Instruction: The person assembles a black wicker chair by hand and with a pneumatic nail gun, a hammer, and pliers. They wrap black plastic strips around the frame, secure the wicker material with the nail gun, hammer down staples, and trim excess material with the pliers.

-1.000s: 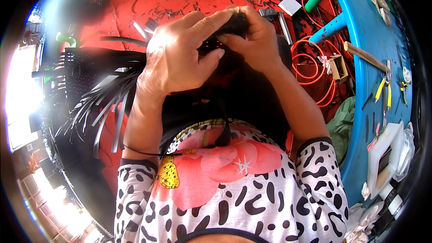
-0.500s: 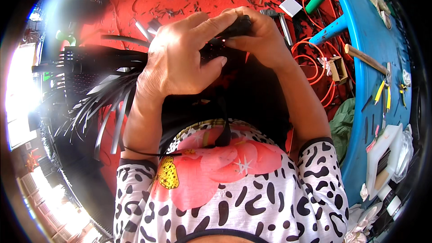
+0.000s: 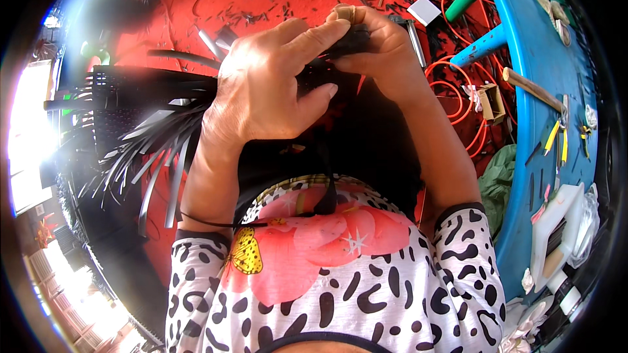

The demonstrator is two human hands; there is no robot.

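A black woven piece (image 3: 118, 84) with long loose flat strips (image 3: 152, 136) fans out to the left of my left hand (image 3: 268, 85). That hand reaches over the work, thumb spread below and index finger touching the black part near my right fingertips. My right hand (image 3: 389, 55) is closed around a dark black section (image 3: 350, 40) of the weave, thumb underneath and curled fingers on top. Shadow and my fingers hide where the strips meet. The lower part of the weave lies dark over my lap.
Black offcuts (image 3: 288, 6) litter the red floor covering (image 3: 176, 19). At right stands a blue stool or table (image 3: 556, 157) bearing a wooden-handled hammer (image 3: 533, 88) and yellow-handled pliers (image 3: 553, 134). Orange hose (image 3: 451, 91), a small cardboard box (image 3: 492, 103) and green cloth (image 3: 498, 180) lie beside it.
Both hands have shifted slightly to the right. My right index finger has risen a little over the black section, and my left index fingertip has moved along with it.
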